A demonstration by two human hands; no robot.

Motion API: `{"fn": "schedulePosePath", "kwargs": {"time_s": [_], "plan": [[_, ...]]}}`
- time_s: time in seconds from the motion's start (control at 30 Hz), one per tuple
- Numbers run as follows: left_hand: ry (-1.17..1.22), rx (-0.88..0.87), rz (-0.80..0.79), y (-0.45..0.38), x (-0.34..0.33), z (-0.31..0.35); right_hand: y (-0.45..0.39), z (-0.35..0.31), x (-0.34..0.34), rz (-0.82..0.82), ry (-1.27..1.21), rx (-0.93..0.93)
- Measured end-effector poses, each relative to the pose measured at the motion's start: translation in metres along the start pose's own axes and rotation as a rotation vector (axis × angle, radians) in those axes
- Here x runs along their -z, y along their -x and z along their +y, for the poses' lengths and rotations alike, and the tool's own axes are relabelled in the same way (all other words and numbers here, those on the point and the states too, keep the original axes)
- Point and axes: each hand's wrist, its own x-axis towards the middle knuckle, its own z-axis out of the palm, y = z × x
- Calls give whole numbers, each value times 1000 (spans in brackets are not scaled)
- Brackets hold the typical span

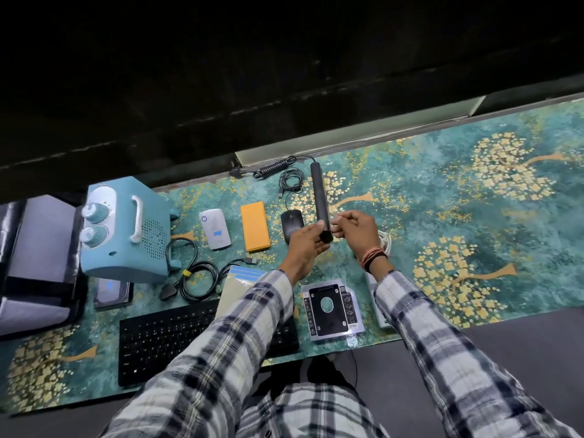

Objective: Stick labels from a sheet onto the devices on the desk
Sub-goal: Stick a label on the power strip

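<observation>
Labels sheet (243,279) lies on the worktop (474,248) by the keyboard (177,339). Left hand (305,245) grips a black wand (320,200); right hand (354,229) pinches something small beside it, probably a label. Next: press it flat.

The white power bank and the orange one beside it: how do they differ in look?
The white power bank has rounded corners, while the orange power bank is a longer, sharper rectangle. The white power bank carries a small blue label on top; the orange power bank shows none. The white power bank lies nearer the blue heater, the orange power bank nearer the black mouse. Both lie flat on the patterned desk mat, untouched.
</observation>
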Motion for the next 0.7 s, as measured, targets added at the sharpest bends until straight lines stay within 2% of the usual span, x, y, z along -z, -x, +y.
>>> {"fn": "schedulePosePath", "kwargs": {"time_s": [0.1, 0.27, 0.47, 0.7], "plan": [[82, 64, 10, 4, 1, 9, -3, 2, -3, 98, 243, 164], [210, 127, 28, 8, -2, 17, -11, -1, -15, 145, 347, 320], [253, 128, 11, 8, -2, 20, -16, -3, -19, 75, 474, 447], [234, 136, 5, 8, 2, 17, -17, -6, -10, -27, 544, 496]]}}
